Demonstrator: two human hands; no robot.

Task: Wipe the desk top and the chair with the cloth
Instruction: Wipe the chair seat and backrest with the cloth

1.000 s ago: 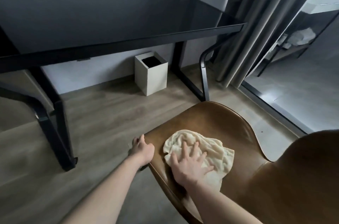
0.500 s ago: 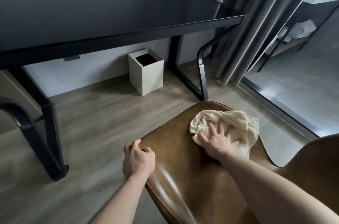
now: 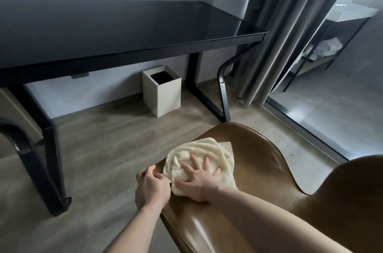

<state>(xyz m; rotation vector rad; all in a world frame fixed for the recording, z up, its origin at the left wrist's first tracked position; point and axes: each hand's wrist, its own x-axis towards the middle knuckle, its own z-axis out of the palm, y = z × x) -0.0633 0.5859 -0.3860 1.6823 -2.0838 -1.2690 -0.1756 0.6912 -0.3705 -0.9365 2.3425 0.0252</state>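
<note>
The crumpled cream terry cloth (image 3: 199, 159) lies on the seat of the brown leather chair (image 3: 259, 161), near the seat's front left edge, bunched into soft folds with one flat corner pointing toward the desk. The right hand (image 3: 200, 178) lies flat on top of the cloth with its fingers (image 3: 206, 162) spread and straight, pressing the fabric down on the leather; nothing is pinched between the fingers. The left hand (image 3: 151, 185) is at the edge of the seat just beside the cloth, with its fingers curled around the rim of the chair, and its knuckles touch the near side of the cloth. Both forearms come in from the bottom of the view. The curved backrest of the chair rises at the lower right, and the seat surface shines close to the camera. Behind the chair stands the long black desk with a glossy top (image 3: 124, 29) and a black metal frame, well apart from the hands. Under the desk, near the wall, a square cream waste bin with a black inner liner (image 3: 162, 92) stands on the grey-brown wooden floor (image 3: 99, 138). To the right hang grey pleated curtains (image 3: 279, 24) beside a glass sliding door.
</note>
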